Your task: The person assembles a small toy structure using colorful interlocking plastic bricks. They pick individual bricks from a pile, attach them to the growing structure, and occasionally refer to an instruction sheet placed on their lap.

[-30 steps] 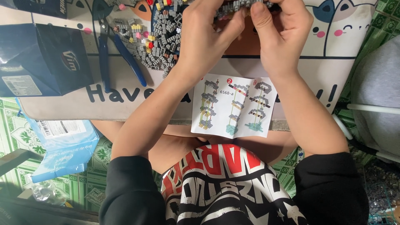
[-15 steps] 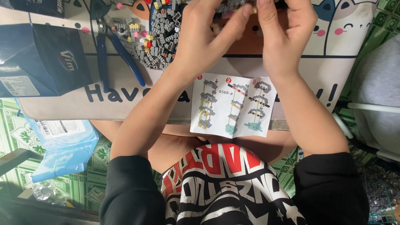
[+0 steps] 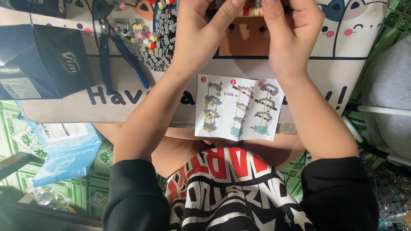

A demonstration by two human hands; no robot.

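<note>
On the low table (image 3: 64,109), the instruction sheet (image 3: 238,108) lies flat. Beyond its top edge, left hand (image 3: 201,32) and right hand (image 3: 291,30) pinch a small brick assembly (image 3: 250,9) — long axis crosswise, mostly hidden — blue pliers (image 3: 112,47) leftward.

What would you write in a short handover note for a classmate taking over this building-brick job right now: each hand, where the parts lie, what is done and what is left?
Left hand and right hand: both pinch a small brick assembly at the top edge of the view; most of it is cut off.
Instruction sheet: flat on the table's near edge, showing three numbered steps.
Loose bricks: mostly grey, piled left of the hands.
Blue-handled pliers: beside the pile, untouched.
Dark box: far left.
Done: some bricks are joined.
Left: cannot tell which step has been reached; many bricks remain loose.
</note>
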